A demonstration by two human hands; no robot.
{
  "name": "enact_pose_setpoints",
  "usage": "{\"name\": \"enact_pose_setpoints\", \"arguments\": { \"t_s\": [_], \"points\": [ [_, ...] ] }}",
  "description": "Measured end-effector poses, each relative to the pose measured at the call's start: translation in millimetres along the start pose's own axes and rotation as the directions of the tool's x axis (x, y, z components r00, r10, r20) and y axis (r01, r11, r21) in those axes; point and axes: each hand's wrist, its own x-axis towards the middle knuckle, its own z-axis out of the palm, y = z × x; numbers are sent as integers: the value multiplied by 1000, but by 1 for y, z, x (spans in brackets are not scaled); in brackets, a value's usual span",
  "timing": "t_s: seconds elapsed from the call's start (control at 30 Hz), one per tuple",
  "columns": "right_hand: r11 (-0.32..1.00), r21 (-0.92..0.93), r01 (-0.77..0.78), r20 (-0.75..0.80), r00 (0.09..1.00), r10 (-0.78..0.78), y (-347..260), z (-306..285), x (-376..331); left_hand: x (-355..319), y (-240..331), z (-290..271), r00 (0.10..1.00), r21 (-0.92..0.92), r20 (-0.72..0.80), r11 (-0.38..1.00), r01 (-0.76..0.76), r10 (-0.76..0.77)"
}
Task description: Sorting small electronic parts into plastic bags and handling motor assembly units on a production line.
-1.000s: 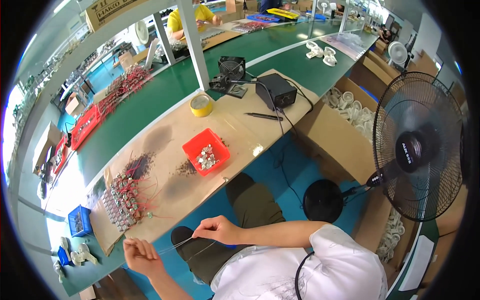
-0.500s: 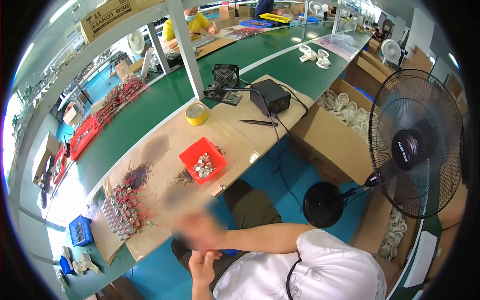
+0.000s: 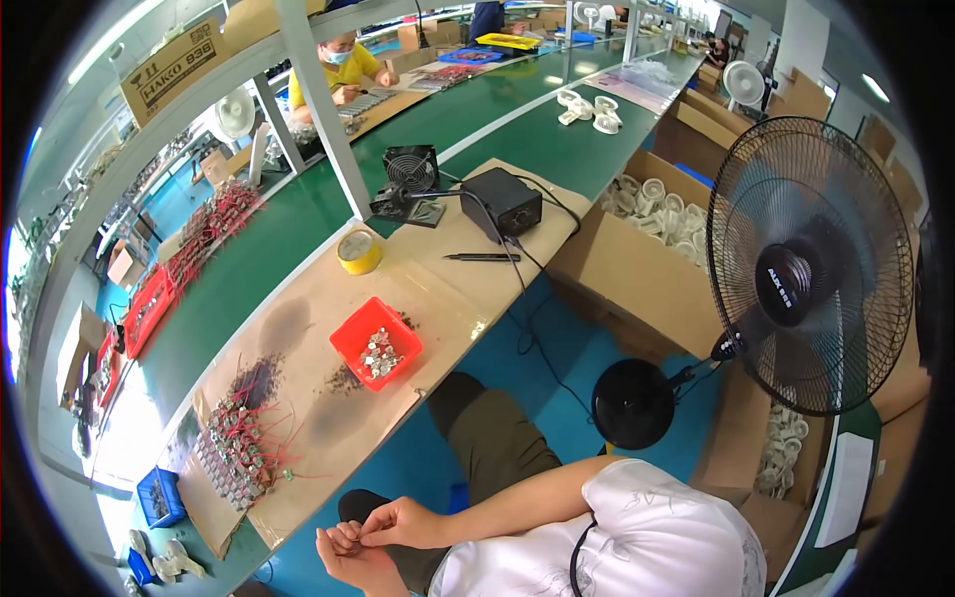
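Over my lap, below the bench edge, my two hands meet. My right hand (image 3: 406,523) reaches in from the right with thumb and fingertips pinched at the fingers of my left hand (image 3: 354,562). The left fingers are curled; anything small between the two hands is too tiny or hidden to make out. On the bench nearest them lies a pile of small metal parts with red wires (image 3: 239,448). Beyond stands a red square tray (image 3: 343,343) holding several small silvery pieces. Dark crumbs lie around the tray and pile.
A roll of yellow tape (image 3: 359,253), a black pen-like tool (image 3: 481,258) and a black corded box (image 3: 500,202) are on the brown board. To the right stand a black fan (image 3: 796,284) and a carton (image 3: 637,269) of white plastic parts. A blue bin (image 3: 161,497) sits left.
My right hand, blurred before, now pinches at my left hand's fingers. Both hands are lower and further left in the picture. The whole view has shifted slightly.
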Motion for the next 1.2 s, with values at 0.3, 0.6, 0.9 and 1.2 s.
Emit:
{"name": "enact_pose_setpoints", "arguments": {
  "t_s": [0.3, 0.6, 0.9, 1.2],
  "points": [
    [980, -198, -28, 74, 996, 44, -14, -9, -2, 11, 10, -12, 920, 93, 390, 996, -11, -26],
    [963, -201, -177, 205, 954, 218, -38, -24, -28, -11, 7, 14, 850, 210, 513, 978, 11, -120],
    [893, -392, -220, 170, 937, 306, -62, -21, -37, -3, 3, 26, 902, 560, 431, 795, -233, -39],
    [964, -252, -85, 153, 980, 127, -76, -27, -10, 25, 13, 74, 949, 576, 291, 814, -74, -119]
  ]
}}
